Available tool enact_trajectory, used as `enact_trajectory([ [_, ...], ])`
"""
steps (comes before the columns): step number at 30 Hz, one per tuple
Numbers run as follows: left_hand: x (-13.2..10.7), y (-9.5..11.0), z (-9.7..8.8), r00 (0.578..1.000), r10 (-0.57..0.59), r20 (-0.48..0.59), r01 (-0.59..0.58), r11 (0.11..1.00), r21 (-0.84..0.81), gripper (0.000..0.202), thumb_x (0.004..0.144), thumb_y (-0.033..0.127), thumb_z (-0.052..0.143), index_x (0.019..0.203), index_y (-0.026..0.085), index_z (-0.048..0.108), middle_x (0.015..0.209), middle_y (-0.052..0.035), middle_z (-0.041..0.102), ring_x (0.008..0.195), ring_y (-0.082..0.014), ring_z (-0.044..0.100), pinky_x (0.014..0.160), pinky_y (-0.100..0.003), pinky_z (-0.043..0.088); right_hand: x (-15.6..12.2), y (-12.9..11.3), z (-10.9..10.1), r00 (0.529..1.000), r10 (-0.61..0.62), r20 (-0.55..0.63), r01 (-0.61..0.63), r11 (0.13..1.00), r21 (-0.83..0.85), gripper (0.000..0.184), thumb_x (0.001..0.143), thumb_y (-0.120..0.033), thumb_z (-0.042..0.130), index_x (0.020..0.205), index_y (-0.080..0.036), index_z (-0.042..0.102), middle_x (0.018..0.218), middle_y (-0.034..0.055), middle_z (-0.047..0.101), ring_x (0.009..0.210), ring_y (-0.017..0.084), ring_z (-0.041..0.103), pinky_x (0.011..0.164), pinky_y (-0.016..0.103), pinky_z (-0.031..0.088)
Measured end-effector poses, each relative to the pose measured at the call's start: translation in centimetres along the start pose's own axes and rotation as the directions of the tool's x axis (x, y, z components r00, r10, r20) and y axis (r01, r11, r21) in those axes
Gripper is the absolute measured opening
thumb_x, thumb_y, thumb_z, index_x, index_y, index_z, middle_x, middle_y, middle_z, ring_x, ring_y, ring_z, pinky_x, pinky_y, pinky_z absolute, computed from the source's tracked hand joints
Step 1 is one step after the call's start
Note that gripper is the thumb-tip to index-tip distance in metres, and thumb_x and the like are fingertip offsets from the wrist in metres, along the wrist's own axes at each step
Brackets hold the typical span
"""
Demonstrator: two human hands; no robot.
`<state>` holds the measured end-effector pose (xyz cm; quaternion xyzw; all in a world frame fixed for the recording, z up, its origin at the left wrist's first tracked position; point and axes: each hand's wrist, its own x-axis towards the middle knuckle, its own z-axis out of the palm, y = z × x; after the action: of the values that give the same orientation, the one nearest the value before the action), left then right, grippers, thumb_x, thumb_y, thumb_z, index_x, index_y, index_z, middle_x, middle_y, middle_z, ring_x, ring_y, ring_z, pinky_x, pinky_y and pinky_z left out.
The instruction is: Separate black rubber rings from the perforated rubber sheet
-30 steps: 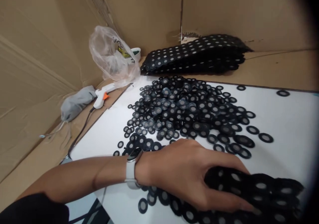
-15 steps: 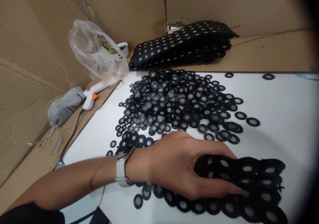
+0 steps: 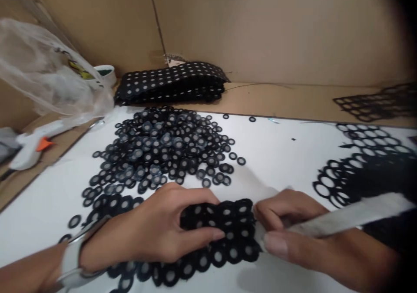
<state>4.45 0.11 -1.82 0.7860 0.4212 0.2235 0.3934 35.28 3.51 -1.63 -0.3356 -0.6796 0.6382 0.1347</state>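
Note:
My left hand (image 3: 153,230), with a watch on its wrist, curls its fingers and thumb around the left part of a stack of black perforated sheets (image 3: 228,234) lying on the white board (image 3: 280,162). My right hand (image 3: 293,228) pinches the stack's right edge between thumb and fingers. Across that hand lies a pale, blurred strip (image 3: 352,215) that I cannot make out. A large heap of loose black rings (image 3: 163,149) with pale centres lies just beyond my left hand.
A second stack of black perforated sheets (image 3: 172,82) lies at the back against the cardboard wall. Empty black ring webbing (image 3: 365,167) is heaped at the right. At the left are a clear plastic bag (image 3: 48,80), a small cup (image 3: 106,72) and a white glue gun (image 3: 32,143).
The view has swung right. My right hand has come into view and taken the right edge of the stack. My left hand stays on the stack's left part.

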Motion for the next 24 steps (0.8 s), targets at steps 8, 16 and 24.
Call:
enact_trajectory([
  [8, 0.0, -1.1, -0.8, 0.991, 0.135, -0.003, -0.135, 0.988, 0.074, 0.013, 0.106, 0.037, 0.079, 0.118, 0.032, 0.076, 0.091, 0.0059, 0.084, 0.064, -0.0119, 0.070, 0.059, -0.026, 0.051, 1.0, -1.6, 0.9, 0.995, 0.099, 0.003, -0.098, 0.978, 0.182, 0.064, 0.095, -0.056, 0.092, 0.071, -0.019, 0.045, 0.063, -0.0044, 0.044, 0.059, 0.009, 0.038, 0.051, 0.020, 0.026],
  [16, 0.1, -1.4, -1.5, 1.000, 0.017, 0.008, -0.017, 0.998, 0.067, 0.019, 0.104, 0.046, 0.078, 0.119, 0.036, 0.079, 0.088, 0.0069, 0.081, 0.068, -0.0139, 0.069, 0.063, -0.025, 0.055, 1.0, -1.0, 1.3, 0.999, -0.003, -0.048, 0.011, 0.987, 0.161, 0.061, 0.096, -0.048, 0.092, 0.070, -0.019, 0.046, 0.058, -0.0061, 0.042, 0.054, 0.007, 0.034, 0.047, 0.018, 0.025],
  [24, 0.0, -1.7, -1.5, 0.998, 0.057, -0.032, -0.051, 0.986, 0.156, 0.031, 0.102, 0.050, 0.081, 0.128, 0.035, 0.079, 0.091, 0.0056, 0.083, 0.064, -0.0142, 0.070, 0.058, -0.025, 0.054, 0.8, -0.3, 0.8, 0.988, -0.103, -0.116, 0.112, 0.991, 0.073, 0.058, 0.112, -0.049, 0.074, 0.071, -0.019, 0.046, 0.063, -0.0046, 0.046, 0.059, 0.008, 0.039, 0.053, 0.024, 0.026],
])
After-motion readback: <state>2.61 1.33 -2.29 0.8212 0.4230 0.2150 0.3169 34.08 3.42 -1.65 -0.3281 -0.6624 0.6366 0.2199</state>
